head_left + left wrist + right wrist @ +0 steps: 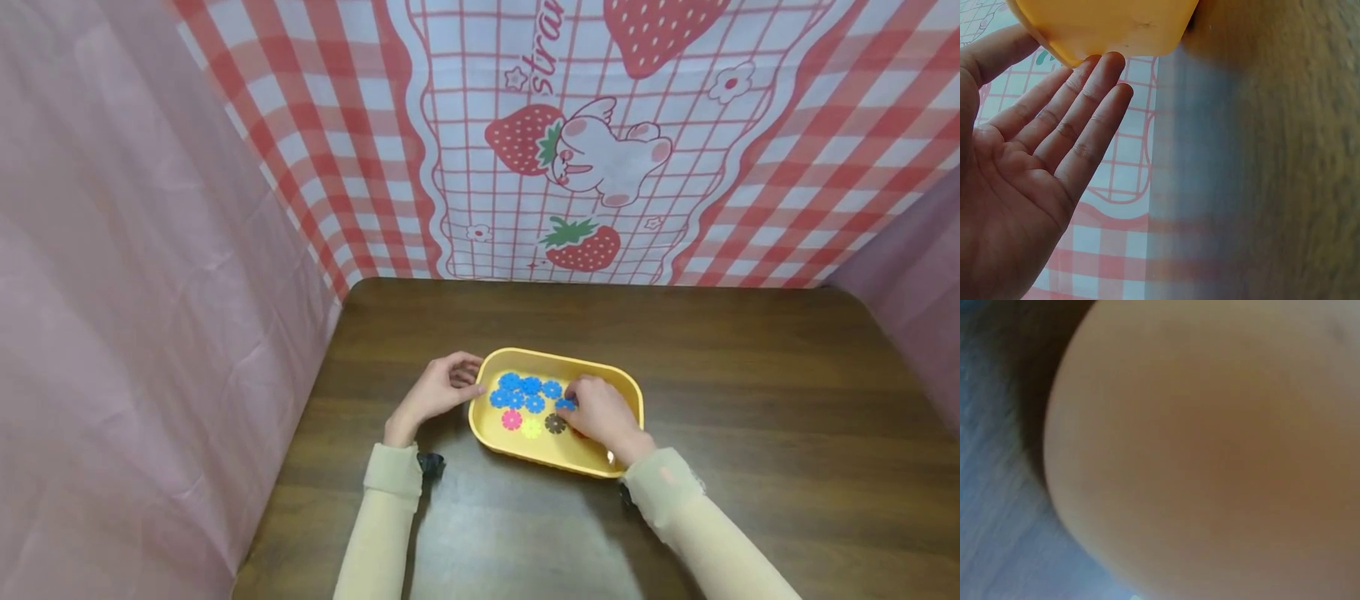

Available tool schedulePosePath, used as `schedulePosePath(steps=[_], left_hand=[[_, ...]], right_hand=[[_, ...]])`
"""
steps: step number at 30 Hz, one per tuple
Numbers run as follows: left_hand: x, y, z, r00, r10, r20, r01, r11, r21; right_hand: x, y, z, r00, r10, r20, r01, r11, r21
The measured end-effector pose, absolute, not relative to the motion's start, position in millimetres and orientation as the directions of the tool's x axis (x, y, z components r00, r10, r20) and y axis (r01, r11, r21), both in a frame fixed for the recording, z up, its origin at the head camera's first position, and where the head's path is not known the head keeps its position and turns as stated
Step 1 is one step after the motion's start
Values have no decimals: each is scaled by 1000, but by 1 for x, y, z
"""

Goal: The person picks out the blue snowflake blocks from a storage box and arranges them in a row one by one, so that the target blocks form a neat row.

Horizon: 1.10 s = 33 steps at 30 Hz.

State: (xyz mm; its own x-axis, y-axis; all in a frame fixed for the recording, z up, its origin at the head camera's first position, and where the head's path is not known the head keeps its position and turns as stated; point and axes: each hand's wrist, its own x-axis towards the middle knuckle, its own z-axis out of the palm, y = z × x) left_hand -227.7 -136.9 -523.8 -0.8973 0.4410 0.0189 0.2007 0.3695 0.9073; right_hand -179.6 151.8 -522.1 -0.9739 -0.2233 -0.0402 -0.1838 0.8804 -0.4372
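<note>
Tray (555,451) on bench (750,375), walls likely keeping blue discs (515,400), pink disc (512,419), yellow disc (532,428), brown disc (555,423) together. Left hand (438,387), fingers straight, touches tray's left end, seemingly steadying it. Right hand (603,412) inside tray, at blue discs; whether pinching any, cannot tell.

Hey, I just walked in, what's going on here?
Someone's right hand is inside a yellow tray, fingers at a blue flower-shaped disc; whether they grip it is hidden. The left hand is at the tray's left end, thumb at its edge. More blue discs lie clustered, with a pink disc, a yellow disc and a dark brown disc on the near side.
</note>
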Motion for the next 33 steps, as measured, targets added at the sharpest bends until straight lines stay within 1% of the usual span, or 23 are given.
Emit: schedulePosePath(steps=[8, 18, 26, 30, 33], left_hand=[[-229, -137, -521, -900, 436, -2, 190, 396, 898], [-226, -135, -518, -899, 437, -26, 171, 405, 898], [-224, -134, -516, -902, 432, -30, 160, 397, 904], [-223, -133, -514, -904, 427, -21, 166, 396, 903], [-222, -133, -513, -906, 423, -17, 167, 395, 904]], right_hand=[[-180, 157, -521, -959, -277, -59, -225, 872, -435], [-182, 159, -523, -957, -282, -63, -224, 861, -456], [-181, 162, -525, -956, -293, 0, -271, 884, -380], [-181, 162, -525, -945, -327, 0, -308, 891, -333], [-182, 163, -524, -939, -344, -15, -322, 891, -320]])
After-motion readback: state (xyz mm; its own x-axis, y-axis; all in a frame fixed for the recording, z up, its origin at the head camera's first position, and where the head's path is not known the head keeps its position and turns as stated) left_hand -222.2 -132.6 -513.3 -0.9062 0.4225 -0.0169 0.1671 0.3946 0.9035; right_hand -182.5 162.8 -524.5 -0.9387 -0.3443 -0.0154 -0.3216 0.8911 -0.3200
